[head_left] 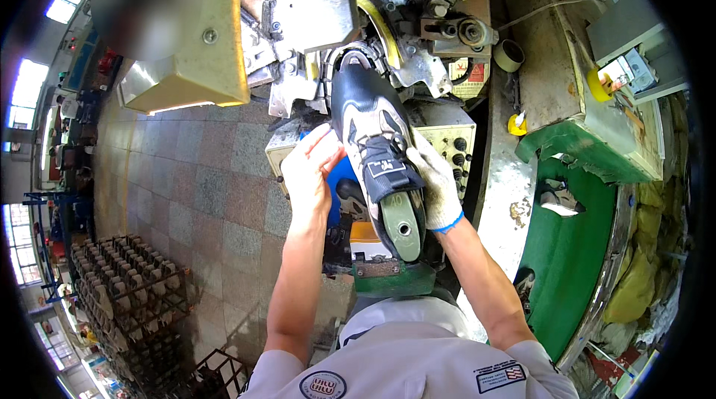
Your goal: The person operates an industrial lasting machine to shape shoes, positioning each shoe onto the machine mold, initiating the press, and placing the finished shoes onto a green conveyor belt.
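A black and beige shoe upper [377, 123] with a dark strap is stretched over a green shoe last [400, 224]. Its toe points away from me, up against the curved metal jaws of a machine [317, 7]. My right hand [436, 184], in a pale knit glove with a blue cuff, grips the shoe's right side near the heel. On the other side is my bare left hand [309, 168], fingers stretched out and their tips close to the shoe's left side. Whether those fingertips touch it I cannot tell. The machine's jaws partly hide the toe.
Control boxes with black knobs [459, 159] sit beneath the machine head. A yellowish machine cover [201, 48] juts out at the left. Racks of shoe lasts [127, 287] stand on the tiled floor. To the right, a green-lined conveyor trough [574, 250] holds another shoe [559, 198].
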`<action>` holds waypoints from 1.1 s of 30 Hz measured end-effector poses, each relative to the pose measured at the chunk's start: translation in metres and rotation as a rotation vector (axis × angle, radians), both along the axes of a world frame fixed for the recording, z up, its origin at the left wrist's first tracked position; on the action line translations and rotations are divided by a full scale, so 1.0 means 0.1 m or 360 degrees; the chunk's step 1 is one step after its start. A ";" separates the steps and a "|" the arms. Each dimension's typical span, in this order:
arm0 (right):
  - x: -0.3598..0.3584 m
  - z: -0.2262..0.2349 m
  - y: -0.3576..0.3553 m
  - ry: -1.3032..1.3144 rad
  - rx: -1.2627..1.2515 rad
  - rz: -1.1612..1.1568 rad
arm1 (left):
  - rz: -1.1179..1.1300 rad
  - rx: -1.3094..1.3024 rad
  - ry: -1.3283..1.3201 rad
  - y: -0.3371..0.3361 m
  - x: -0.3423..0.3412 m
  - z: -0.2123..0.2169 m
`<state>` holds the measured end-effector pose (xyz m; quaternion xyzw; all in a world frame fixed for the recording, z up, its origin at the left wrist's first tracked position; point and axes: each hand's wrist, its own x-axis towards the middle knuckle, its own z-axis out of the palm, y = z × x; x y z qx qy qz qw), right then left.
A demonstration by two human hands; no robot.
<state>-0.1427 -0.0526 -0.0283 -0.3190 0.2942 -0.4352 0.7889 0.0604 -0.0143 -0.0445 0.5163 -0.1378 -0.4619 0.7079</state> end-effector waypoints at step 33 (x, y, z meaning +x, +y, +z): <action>0.50 -0.48 -0.25 0.0171 0.0001 -0.0227 | -0.0271 0.0073 0.0158 -0.06 -0.31 -0.41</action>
